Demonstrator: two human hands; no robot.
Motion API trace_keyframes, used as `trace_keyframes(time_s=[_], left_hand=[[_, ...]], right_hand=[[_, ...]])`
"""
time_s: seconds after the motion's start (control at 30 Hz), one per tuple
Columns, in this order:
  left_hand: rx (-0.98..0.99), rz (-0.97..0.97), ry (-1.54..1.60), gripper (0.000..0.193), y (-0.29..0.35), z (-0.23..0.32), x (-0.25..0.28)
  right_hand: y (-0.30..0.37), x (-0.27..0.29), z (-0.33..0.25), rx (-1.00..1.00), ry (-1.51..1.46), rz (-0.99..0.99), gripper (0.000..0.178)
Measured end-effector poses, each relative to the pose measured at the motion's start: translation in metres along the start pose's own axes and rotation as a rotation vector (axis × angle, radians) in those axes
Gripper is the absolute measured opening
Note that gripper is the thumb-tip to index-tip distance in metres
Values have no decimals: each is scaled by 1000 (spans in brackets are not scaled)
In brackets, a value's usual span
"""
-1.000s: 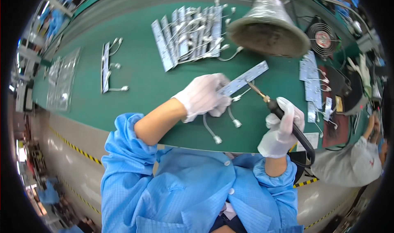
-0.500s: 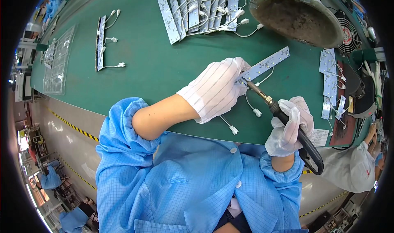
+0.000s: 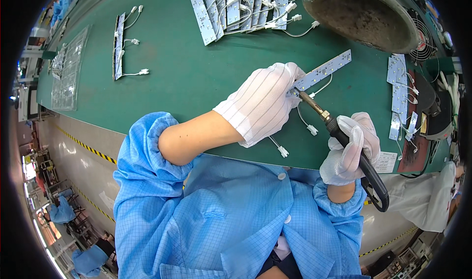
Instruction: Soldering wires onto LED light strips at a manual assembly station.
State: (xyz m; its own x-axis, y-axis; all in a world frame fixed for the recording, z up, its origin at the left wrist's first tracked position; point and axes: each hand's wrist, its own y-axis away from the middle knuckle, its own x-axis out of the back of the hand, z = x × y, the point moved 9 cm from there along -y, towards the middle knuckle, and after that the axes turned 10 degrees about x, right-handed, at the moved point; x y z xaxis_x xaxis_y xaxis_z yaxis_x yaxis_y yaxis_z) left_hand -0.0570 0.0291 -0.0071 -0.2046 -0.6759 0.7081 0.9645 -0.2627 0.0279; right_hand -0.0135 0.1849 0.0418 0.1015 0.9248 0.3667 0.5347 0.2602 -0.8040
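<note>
My left hand [image 3: 268, 102], in a white striped glove, is closed around the near end of a narrow LED strip board [image 3: 327, 70]. White wires with small plugs [image 3: 311, 129] trail from under that board and past the hand. In my gloved right hand [image 3: 351, 148] is a black-handled soldering iron [image 3: 368, 173], slanting up to the left. Its tip meets the board's end beside my left fingers; whether it touches the surface I cannot tell.
Several wired LED boards [image 3: 201, 13] lie at the far middle. More boards [image 3: 397, 89] are at right, near a soldering station [image 3: 437, 124]. A metal fume hood [image 3: 361, 16] stands far right. One board [image 3: 119, 48] and a clear plastic tray [image 3: 69, 77] lie left.
The view has shifted slightly, so the table's things appear a little displaced. Both hands keep their grips, and the iron's tip stays at the same end of the board.
</note>
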Motion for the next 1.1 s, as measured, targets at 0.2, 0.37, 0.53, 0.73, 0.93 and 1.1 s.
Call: trace_keyframes(time_s=[0.2, 0.37, 0.53, 0.73, 0.93, 1.1], left_hand=[[-15, 35, 55, 33, 1, -1, 1], [8, 6, 61, 33, 0, -2, 2], [91, -81, 89, 31, -5, -4, 3], [64, -57, 75, 30, -6, -1, 6], [97, -66, 38, 31, -8, 1, 8], [107, -79, 13, 32, -8, 0, 7]], right_hand=[[1, 0, -1, 9, -3, 26, 20], [0, 0, -3, 6, -41, 28, 18], [12, 12, 9, -104, -11, 95, 14], [2, 7, -2, 7, 68, 32, 14], [3, 5, 3, -17, -21, 47, 14], [3, 5, 2, 3, -12, 45, 16]])
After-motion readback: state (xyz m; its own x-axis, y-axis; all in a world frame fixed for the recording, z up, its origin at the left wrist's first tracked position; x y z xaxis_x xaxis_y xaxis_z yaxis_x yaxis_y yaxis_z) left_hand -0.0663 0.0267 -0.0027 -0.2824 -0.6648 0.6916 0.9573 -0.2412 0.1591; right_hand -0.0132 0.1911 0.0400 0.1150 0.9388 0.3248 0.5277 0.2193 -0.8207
